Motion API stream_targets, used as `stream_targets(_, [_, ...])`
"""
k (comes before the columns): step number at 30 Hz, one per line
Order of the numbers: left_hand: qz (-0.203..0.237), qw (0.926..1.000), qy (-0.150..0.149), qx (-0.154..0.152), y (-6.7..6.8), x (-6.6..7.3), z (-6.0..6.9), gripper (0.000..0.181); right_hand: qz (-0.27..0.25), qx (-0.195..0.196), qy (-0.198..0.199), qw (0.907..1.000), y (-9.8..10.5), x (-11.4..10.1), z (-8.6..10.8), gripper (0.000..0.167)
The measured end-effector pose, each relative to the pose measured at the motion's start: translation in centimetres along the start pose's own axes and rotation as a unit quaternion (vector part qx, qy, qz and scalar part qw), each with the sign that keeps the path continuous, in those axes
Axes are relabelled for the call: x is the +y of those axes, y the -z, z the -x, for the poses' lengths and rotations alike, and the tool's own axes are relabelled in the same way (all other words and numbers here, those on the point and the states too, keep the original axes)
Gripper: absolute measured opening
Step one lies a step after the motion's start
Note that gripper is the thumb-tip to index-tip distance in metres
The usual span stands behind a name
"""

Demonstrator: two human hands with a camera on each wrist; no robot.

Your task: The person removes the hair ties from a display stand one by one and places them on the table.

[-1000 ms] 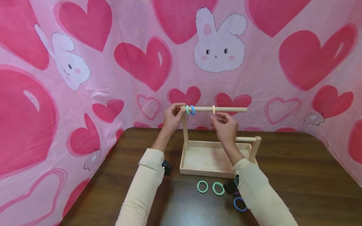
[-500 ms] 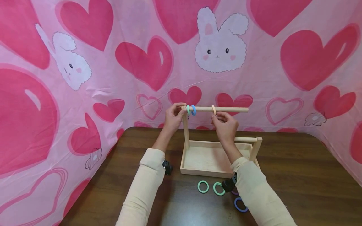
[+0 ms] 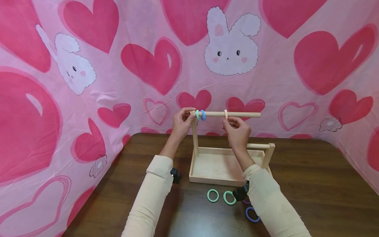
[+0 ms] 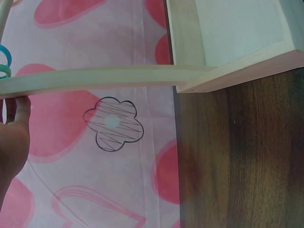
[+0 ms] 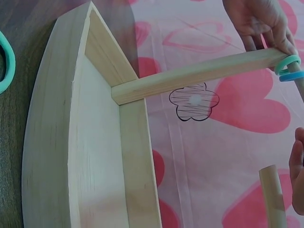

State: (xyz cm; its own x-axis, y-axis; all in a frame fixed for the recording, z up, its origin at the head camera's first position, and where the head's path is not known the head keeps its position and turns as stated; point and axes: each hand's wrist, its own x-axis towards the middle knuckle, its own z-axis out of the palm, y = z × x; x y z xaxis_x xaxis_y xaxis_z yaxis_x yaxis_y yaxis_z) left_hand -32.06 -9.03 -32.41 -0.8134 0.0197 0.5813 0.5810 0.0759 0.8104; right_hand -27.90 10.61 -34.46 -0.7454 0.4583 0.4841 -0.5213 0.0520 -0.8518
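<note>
My left hand [image 3: 181,123] grips the top of a tall wooden post [image 3: 195,138], where a long rod [image 3: 244,115] starts. A green ring [image 3: 197,115] and a blue ring [image 3: 203,115] hang round the rod close to that hand. Further right along the rod, my right hand [image 3: 238,133] pinches the lower edge of a peach ring [image 3: 226,114], which encircles the rod. The right wrist view catches only the edge of the right hand [image 5: 297,171], and the peach ring is outside it.
The post rises from a shallow wooden tray [image 3: 216,180]. At the tray's right, a shorter post [image 3: 267,157] carries a lower rod [image 3: 257,145]. On the brown table lie green rings [image 3: 208,196], a blue ring [image 3: 247,215] and a purple ring [image 3: 246,202], partly under my right forearm.
The peach ring tilted slightly half a second ago and now stands straighter, a touch further right along the rod, with my right hand still on it. My left hand stays in place.
</note>
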Motion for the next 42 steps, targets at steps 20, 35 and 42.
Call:
stream_targets(20, [0.008,0.9999,0.014,0.007,0.0,-0.1,0.0,0.022,-0.010,-0.004,0.022,0.9997,1.2,-0.3,-0.4,0.017])
stream_targets(35, [0.015,0.9998,0.011,0.002,0.0,0.1,0.0,0.022,-0.022,0.005,0.024,0.9994,2.1,-0.4,-0.8,0.020])
stream_targets(42, [0.027,0.9996,0.010,-0.002,0.0,0.1,0.0,0.022,-0.026,0.010,0.026,0.9993,2.7,-0.7,-0.9,0.021])
